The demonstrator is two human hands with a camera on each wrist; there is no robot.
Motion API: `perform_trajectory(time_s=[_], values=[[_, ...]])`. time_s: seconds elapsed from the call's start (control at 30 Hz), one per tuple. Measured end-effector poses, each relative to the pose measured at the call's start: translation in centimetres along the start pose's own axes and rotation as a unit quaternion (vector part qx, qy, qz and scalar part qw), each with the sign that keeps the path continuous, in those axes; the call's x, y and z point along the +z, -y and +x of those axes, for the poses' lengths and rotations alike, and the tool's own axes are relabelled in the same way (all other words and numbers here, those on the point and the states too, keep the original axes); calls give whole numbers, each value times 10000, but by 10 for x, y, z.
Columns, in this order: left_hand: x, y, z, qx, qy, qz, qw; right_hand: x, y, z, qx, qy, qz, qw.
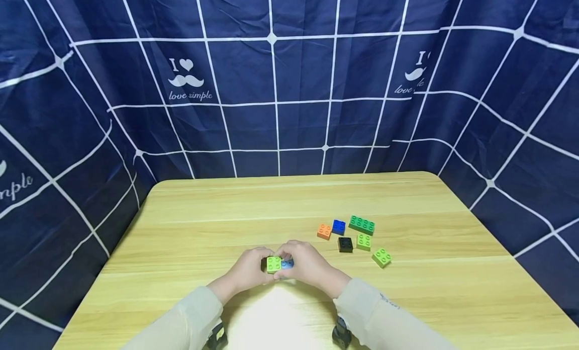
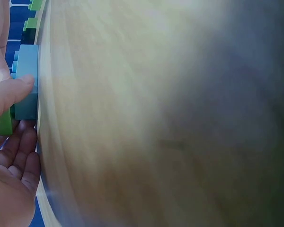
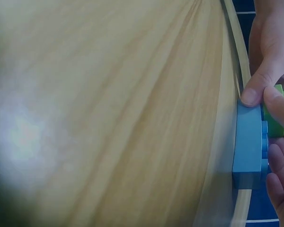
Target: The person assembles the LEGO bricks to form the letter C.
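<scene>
Both hands meet over the near middle of the table. Between them is a long light blue toy brick [image 3: 247, 142] with a lime green toy brick [image 1: 273, 264] on its studded side, toward the left end. My left hand [image 1: 250, 269] grips the left end, its thumb pressing the light blue brick. My right hand [image 1: 300, 262] holds the stack from the right, its thumb by the lime green brick and its fingers curled near the blue studs. Fingers hide part of both bricks. Whether the lime green brick sits fully down, I cannot tell.
Right of the hands lie loose bricks: orange [image 1: 323, 231], dark blue [image 1: 339, 227], black [image 1: 345, 245], long green [image 1: 362, 224] and two lime green ones [image 1: 364, 242]. A wooden table [image 1: 203, 204] carries them. Dark blue gridded cloth [image 1: 244, 123] hangs behind and at both sides.
</scene>
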State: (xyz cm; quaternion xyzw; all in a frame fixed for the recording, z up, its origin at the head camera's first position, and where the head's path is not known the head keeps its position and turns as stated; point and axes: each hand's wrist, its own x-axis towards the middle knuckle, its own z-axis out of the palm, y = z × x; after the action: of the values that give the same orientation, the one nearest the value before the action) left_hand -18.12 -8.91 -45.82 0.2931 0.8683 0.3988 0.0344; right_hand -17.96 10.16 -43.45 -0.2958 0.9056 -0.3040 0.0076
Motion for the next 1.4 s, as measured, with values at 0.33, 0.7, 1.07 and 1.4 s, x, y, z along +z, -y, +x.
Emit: perform_trajectory(time_s=[0.33, 0.7, 1.07, 1.4], values=[[-3, -2, 0, -49, 58, 92, 9999, 1, 2, 3, 24, -13, 26, 10000], [-1, -1, 2, 92, 37, 205, 9997, 2, 3, -1, 79, -206, 111, 9997], [-4, 0, -3, -70, 115, -42, 9999, 8, -1, -4, 183, -321, 302, 9989], [-6, 9, -13, -66, -254, -727, 9970, 10, -3, -4, 124, -303, 343, 9989]])
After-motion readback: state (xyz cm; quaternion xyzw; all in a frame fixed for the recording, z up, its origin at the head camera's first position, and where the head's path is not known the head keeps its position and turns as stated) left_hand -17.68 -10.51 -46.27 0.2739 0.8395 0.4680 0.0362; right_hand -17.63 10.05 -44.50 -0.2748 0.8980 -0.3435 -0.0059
